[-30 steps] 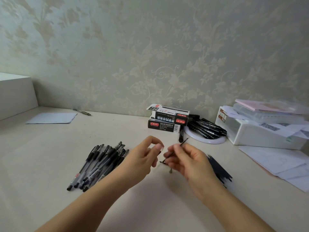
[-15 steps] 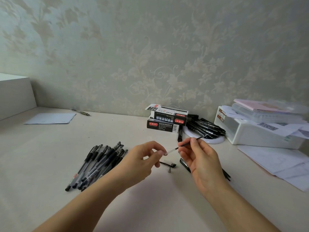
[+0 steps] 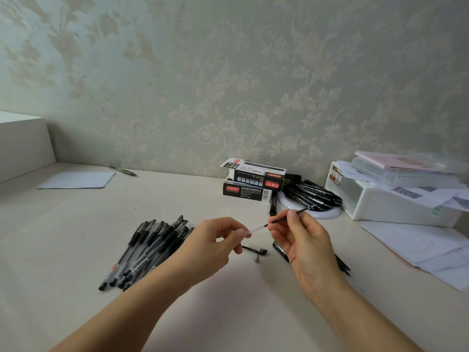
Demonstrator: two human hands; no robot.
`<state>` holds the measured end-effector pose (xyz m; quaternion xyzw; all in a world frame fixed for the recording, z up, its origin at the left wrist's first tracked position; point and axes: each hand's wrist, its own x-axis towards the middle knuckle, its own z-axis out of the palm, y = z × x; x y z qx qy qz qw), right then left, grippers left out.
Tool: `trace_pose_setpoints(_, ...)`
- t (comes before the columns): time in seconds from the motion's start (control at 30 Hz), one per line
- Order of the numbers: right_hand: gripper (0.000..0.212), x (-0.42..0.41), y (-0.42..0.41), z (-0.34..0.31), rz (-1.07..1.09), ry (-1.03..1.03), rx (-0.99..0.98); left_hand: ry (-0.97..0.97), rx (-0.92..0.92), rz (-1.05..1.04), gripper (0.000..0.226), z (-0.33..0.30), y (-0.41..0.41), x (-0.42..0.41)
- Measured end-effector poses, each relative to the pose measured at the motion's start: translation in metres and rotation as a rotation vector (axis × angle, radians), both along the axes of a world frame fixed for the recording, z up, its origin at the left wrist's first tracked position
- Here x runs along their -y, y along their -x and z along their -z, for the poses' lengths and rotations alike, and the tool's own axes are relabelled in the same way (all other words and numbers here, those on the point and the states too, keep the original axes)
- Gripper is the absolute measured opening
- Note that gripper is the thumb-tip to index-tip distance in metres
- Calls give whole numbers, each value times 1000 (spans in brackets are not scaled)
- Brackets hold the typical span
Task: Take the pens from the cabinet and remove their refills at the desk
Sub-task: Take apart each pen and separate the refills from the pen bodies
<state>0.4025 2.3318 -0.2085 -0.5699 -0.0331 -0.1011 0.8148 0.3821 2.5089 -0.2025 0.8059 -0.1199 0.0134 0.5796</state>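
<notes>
desk: pens piled left, undone | left hand, right hand: each pinches one end of refill | change: refill lifted clear since a second ago; barrel, tip lie below | this pen's refill is out

Two bare forearms enter from the bottom edge, no sleeves in view on either. Left hand: bare, no glove, no ring or watch visible, wrist bare. Right hand: bare too, no glove, no jewellery visible, wrist bare. Fingernails look short and unpainted, one pale nail shows on the left hand's fingertips. Forearms smooth, no marks or tattoos visible. Upper arms and the rest of the person are out of frame.
</notes>
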Motion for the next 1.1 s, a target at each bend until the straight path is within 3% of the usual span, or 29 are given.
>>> trace_pose_setpoints(0.37,29,4,1,-2,-42,3,-54,-95,21,69,13,0,0,-1)
trace_pose_setpoints(0.53,28,2,1,-4,-44,5,-48,-3,30,66,12,-2,-1,0)
trace_pose_setpoints(0.83,30,3,0,-2,-31,-59,-58,-11,28,66,12,-2,-1,-3)
trace_pose_setpoints(1.1,27,3,0,1,-91,11,-33,0,43,79,12,0,-1,-2)
